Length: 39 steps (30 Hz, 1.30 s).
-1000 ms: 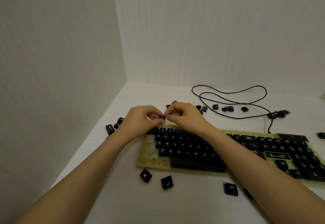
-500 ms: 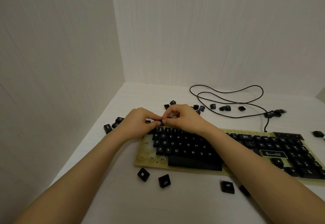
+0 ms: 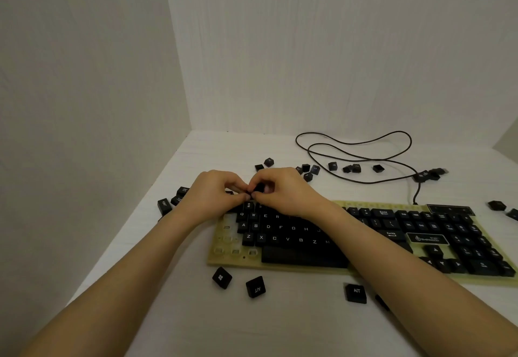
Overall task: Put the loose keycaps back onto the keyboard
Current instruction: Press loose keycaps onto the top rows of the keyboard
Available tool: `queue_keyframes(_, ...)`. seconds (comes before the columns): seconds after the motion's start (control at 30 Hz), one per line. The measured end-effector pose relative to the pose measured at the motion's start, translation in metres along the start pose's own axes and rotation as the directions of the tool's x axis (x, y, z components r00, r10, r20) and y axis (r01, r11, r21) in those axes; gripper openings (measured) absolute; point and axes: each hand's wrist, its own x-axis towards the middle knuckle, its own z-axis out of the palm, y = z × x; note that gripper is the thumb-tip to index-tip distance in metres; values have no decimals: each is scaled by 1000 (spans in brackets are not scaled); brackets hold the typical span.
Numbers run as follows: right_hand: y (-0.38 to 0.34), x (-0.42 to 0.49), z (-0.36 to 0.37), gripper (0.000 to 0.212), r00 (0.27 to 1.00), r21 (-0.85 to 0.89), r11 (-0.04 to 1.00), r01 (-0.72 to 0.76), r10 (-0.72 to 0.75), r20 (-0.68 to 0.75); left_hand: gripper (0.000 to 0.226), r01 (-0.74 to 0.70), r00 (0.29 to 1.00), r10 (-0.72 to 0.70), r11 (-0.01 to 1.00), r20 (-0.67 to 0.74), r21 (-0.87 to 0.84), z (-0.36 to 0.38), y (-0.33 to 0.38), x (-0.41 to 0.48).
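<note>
- A white tabletop (image 3: 280, 326) fills a corner between two pale walls (image 3: 84, 76); a black cable (image 3: 353, 142) loops at the far right.
- The keyboard (image 3: 224, 244) lies centre-right, with bare sockets at its left end.
- The left hand (image 3: 213, 198) and right hand (image 3: 284, 194) meet over its far left rows, fingertips pinching one keycap (image 3: 259, 188).
- Loose keycaps (image 3: 255, 286) lie scattered around it.
- As a second ago, the hands stay joined there.

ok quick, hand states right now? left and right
left hand: fingers curled, pinching the small black keycap over the keyboard's top-left corner.
right hand: fingers curled, pinching the same keycap.
</note>
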Motion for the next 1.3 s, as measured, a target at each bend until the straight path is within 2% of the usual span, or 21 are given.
queue_keyframes(0.17,-2,-1,1,12,1000,-38,999,20,-20,1,10,8,1000,-8,1000,-23,13,1,1,0)
queue_keyframes(0.33,0,-1,-1,10,1000,45,999,-21,20,8,12,17,1000,-17,1000,-15,-17,-1,0,1)
queue_keyframes(0.57,1,-2,-1,8,1000,48,999,-16,15,21,15,19,1000,-19,999,7,-45,-1,-2,2)
queue_keyframes(0.87,6,2,-1,14,996,172,981,-86,86,12,14,39,999,-32,971,33,-235,-1,-6,1)
queue_keyframes(1.13,3,-1,0,8,998,121,991,-65,64,8,13,35,999,-28,987,45,-159,-2,-7,2)
queue_keyframes(1.3,1,-2,1,11,998,102,993,-57,56,8,14,29,998,-20,988,59,-153,-4,-4,1)
